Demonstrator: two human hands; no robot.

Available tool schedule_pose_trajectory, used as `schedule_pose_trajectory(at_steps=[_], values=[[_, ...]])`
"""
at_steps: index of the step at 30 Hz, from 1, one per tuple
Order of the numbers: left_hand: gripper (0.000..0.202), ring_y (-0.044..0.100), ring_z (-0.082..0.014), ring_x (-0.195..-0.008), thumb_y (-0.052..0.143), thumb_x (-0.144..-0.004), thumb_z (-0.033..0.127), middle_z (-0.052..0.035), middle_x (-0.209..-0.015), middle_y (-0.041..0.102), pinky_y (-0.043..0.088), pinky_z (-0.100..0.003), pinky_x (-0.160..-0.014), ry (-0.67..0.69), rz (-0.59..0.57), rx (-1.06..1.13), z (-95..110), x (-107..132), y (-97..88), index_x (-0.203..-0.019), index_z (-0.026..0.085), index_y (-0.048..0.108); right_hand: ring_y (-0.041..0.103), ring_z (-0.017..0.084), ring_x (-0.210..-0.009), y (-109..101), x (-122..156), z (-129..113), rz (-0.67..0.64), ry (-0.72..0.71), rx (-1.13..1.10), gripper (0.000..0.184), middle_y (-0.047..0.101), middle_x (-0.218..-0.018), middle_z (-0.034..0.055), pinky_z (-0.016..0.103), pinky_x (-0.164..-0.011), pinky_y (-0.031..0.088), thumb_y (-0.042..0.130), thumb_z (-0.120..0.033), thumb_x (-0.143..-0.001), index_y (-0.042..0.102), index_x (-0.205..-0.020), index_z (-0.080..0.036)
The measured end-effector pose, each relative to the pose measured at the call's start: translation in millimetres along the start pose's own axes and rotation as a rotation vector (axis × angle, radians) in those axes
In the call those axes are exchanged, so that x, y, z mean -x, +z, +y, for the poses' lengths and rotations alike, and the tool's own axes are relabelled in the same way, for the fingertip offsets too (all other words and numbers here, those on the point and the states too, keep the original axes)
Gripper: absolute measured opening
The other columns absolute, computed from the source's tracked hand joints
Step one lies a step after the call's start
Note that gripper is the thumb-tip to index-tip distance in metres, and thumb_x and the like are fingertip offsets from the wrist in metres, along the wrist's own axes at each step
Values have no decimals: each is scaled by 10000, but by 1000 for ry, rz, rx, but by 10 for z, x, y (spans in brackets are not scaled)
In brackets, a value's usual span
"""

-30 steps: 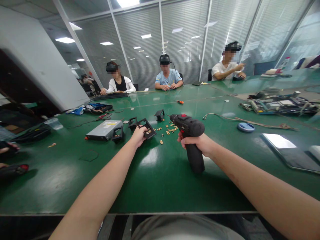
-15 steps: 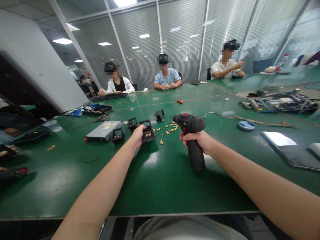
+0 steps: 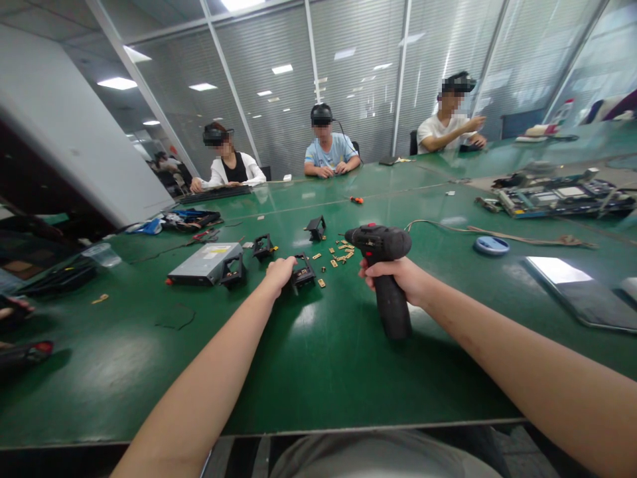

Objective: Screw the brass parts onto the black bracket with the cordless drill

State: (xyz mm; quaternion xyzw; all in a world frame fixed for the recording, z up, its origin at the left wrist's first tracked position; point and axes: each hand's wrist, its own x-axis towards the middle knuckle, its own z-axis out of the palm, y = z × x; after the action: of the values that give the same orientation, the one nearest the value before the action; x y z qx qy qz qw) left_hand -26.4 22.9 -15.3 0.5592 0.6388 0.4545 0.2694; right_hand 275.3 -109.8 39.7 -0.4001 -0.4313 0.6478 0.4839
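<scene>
In my right hand [image 3: 391, 273] is a black cordless drill [image 3: 383, 245], its bit pointing left and its grip hanging down over the table. My left hand [image 3: 281, 273] has its fingers closed on the near side of a black plastic bracket [image 3: 304, 272], which is tilted at the table surface. Small brass-coloured plates [image 3: 343, 253] lie scattered between the two hands. Similar black brackets stand close by: one [image 3: 315, 229] behind the held one, another [image 3: 262, 247] to its left, and a third [image 3: 232, 271] against a silver disc drive [image 3: 204, 263].
A circuit board [image 3: 562, 196] lies at the right, with a blue round lid [image 3: 492, 245] and a dark tablet-like slab [image 3: 587, 292] nearer me. A cable [image 3: 502, 232] runs across there. Several people sit opposite. At the left edge another person's hand [image 3: 17, 309] shows near a dark tool.
My left hand has turned the bracket from its flat face showing to a tilted stance and lowered it toward the table. The drill stays almost where it was.
</scene>
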Motion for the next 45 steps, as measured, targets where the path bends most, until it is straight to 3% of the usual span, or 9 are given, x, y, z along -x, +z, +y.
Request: schedule_pose_trajectory(at_steps=[3, 8, 10, 14, 19, 31, 36, 41, 45], values=[[182, 602, -325, -931, 637, -677, 393, -103, -868, 647, 452, -456, -862, -55, 26, -135, 81, -14, -116, -745, 225, 618, 576, 139, -579, -9, -7, 3, -1, -4, -5, 299, 696, -749, 51, 277, -548, 442, 802, -173, -552, 653, -810, -144], [207, 594, -281, -1021, 531, -642, 192, -82, -997, 675, 434, -420, -973, 598, -231, -314, 382, 33, -526, -813, 231, 641, 573, 141, -573, -5, -15, -7, 7, 5, -17, 290, 694, -743, 51, 279, -537, 438, 784, -164, -551, 650, -808, -148], [182, 592, -284, -943, 550, -642, 196, -78, -918, 677, 440, -423, -934, 675, -306, -492, 547, 137, -633, -783, 230, 660, 571, 141, -570, -3, -20, -11, 0, 10, -20, 287, 692, -740, 52, 279, -531, 437, 778, -160, -547, 650, -803, -147], [245, 599, -314, -932, 692, -702, 390, -96, -909, 681, 417, -432, -906, 707, -391, -732, 786, 427, -578, -893, 241, 725, 570, 140, -571, -8, -30, -9, -6, 0, -27, 278, 691, -738, 53, 276, -533, 442, 770, -152, -551, 648, -801, -146], [485, 607, -360, -909, 832, -539, 633, -129, -870, 663, 426, -440, -862, 686, -434, -824, 716, 595, -367, -774, 243, 666, 569, 138, -566, -15, -32, -4, -11, -12, -17, 279, 696, -739, 51, 275, -530, 436, 781, -157, -547, 657, -797, -148], [216, 648, -303, -810, 736, -741, 423, -116, -939, 629, 477, -393, -727, 501, -331, -865, 535, 618, -182, -776, 226, 654, 557, 141, -561, 14, -10, -30, 0, -7, -16, 278, 685, -727, 49, 282, -521, 415, 774, -159, -527, 641, -771, -156], [76, 629, -270, -811, 659, -763, 285, -94, -926, 591, 477, -369, -715, 563, -285, -816, 491, 624, -202, -795, 217, 648, 565, 140, -573, -10, -25, -21, 25, -12, -12, 266, 681, -712, 50, 276, -531, 423, 770, -155, -522, 643, -755, -148], [180, 626, -281, -920, 635, -801, 230, -106, -1050, 571, 489, -370, -817, 702, -129, -817, 446, 517, -229, -978, 216, 662, 563, 142, -573, -28, -44, -1, -7, -16, -26, 248, 686, -725, 52, 279, -519, 418, 755, -149, -546, 652, -772, -150], [243, 591, -317, -1042, 628, -824, 183, -133, -1093, 563, 478, -395, -899, 867, -138, -881, 441, 417, -196, -1067, 194, 634, 567, 141, -568, -17, -40, -8, -33, -16, -23, 257, 685, -720, 47, 272, -509, 409, 760, -149, -550, 652, -783, -150]])
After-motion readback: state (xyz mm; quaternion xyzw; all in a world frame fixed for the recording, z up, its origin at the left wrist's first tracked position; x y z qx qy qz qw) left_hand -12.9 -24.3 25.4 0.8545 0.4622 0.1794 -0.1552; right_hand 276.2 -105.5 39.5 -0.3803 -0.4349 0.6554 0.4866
